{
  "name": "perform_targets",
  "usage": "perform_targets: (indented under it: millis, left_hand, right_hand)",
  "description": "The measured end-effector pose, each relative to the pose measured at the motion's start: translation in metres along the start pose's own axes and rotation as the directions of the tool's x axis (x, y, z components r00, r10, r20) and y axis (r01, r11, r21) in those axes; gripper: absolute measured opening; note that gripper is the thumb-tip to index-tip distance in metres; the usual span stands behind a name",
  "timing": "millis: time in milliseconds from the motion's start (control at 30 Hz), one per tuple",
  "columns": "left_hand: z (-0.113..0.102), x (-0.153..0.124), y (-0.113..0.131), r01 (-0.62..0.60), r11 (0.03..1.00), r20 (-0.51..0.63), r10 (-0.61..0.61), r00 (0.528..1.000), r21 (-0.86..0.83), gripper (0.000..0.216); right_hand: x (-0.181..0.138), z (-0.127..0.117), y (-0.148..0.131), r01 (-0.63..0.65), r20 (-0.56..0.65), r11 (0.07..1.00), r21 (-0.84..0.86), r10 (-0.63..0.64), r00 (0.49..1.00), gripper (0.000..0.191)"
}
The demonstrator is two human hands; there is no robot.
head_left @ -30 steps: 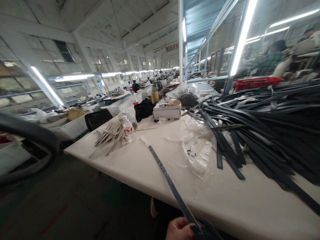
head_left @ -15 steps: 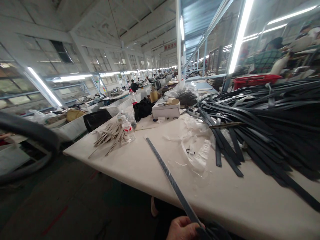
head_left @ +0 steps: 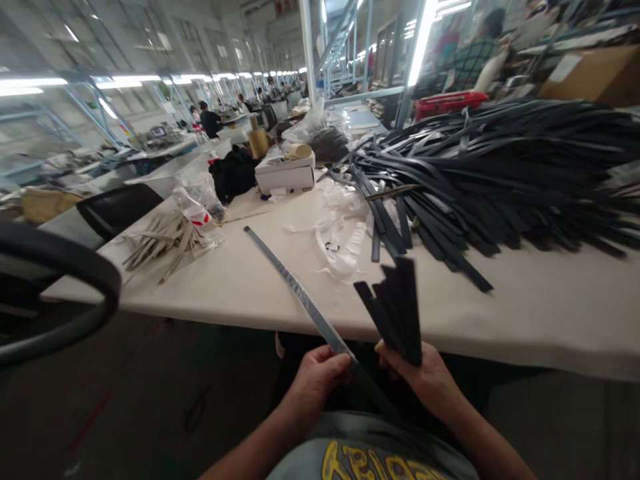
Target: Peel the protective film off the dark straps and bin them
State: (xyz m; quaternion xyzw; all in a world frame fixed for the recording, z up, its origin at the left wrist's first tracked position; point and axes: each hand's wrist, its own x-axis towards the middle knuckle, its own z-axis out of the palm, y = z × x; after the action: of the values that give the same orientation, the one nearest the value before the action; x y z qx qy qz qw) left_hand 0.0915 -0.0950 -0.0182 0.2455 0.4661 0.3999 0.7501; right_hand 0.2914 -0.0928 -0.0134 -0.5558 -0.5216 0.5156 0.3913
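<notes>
My left hand (head_left: 325,373) pinches a long dark grey strap (head_left: 300,293) between thumb and fingers. The strap's far end lies on the table, and its near end drops toward my lap. In my right hand (head_left: 420,377) is a bundle of black straps (head_left: 397,313), gripped together with their ends fanned upward above the table's front edge. A large pile of black straps (head_left: 475,180) spreads over the right side of the table. Clear plastic wrapping (head_left: 343,247) lies crumpled between that pile and the grey strap.
On the pale table (head_left: 270,287), a bunch of beige strips (head_left: 160,243) lies at the left beside a clear plastic bottle (head_left: 203,220). Behind are a black cloth bag (head_left: 233,173) and a white box (head_left: 285,172). A red crate (head_left: 445,103) stands beyond the pile, near a person in plaid (head_left: 473,63).
My view has tilted down and turned right. Both hands now show, and the right one has come into view holding the bundle of black straps. The left still grips the grey strap.
</notes>
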Motion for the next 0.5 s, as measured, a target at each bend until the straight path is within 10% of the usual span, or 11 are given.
perform_targets:
  millis: [233,367,500]
  left_hand:
    - [-0.004,0.005,0.007,0.101,0.985,-0.001,-0.102,0.995,-0.140,0.031]
    - [-0.006,0.009,0.004,0.111,0.975,-0.016,-0.116,0.993,-0.190,0.029]
    - [-0.008,0.013,-0.001,0.123,0.973,0.006,-0.124,0.992,-0.197,0.028]
  right_hand:
    - [-0.016,0.001,0.002,0.151,0.094,0.988,-0.038,-0.147,0.985,0.029]
    - [-0.022,0.011,-0.003,0.569,0.290,0.817,-0.092,-0.524,0.801,0.031]
    - [-0.016,0.015,-0.002,0.632,0.263,0.750,-0.193,-0.581,0.770,0.021]
